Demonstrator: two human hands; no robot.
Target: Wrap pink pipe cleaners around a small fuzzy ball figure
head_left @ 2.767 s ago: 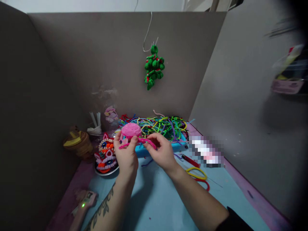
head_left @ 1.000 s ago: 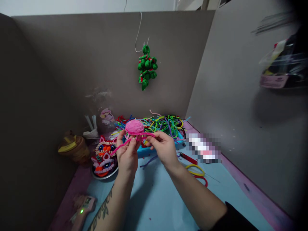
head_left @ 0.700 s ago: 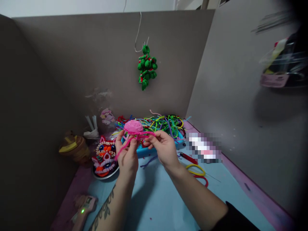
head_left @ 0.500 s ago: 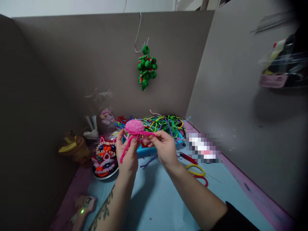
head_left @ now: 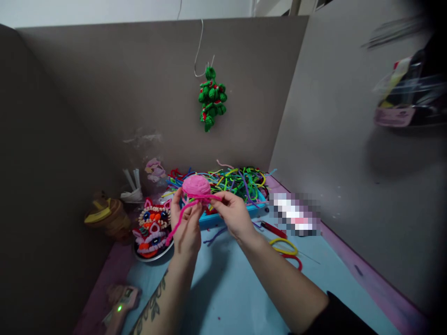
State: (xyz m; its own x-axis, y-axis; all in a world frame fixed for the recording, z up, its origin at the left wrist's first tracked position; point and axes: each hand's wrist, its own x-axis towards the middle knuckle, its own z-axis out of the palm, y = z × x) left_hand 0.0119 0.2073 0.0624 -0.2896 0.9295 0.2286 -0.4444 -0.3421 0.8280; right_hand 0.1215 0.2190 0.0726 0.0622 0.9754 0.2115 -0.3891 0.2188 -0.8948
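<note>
In front of me, my left hand (head_left: 187, 229) has its fingers closed around the underside of a pale pink fuzzy dome (head_left: 196, 185), which looks wound from pipe cleaner or yarn. A darker pink pipe cleaner (head_left: 179, 221) crosses beneath the dome, and its loose end hangs down past the left hand. My right hand (head_left: 234, 215) pinches the other end of that pipe cleaner between thumb and fingertips. Both hands are raised above the table, close together. The fingers partly hide the underside of the dome.
Behind the hands, a blue tray (head_left: 223, 217) holds many coloured pipe cleaners. A metal bowl (head_left: 153, 258) of fuzzy animal figures stands left. Scissors (head_left: 284, 246) and a red-handled tool (head_left: 274, 230) lie right. A pink device (head_left: 122, 302) lies front left; a green ornament (head_left: 212, 97) hangs behind.
My right hand has moved slightly left, closer to the dome. The pipe cleaner's loose end now reaches farther left and lower, and its stretch toward the right hand is shorter.
</note>
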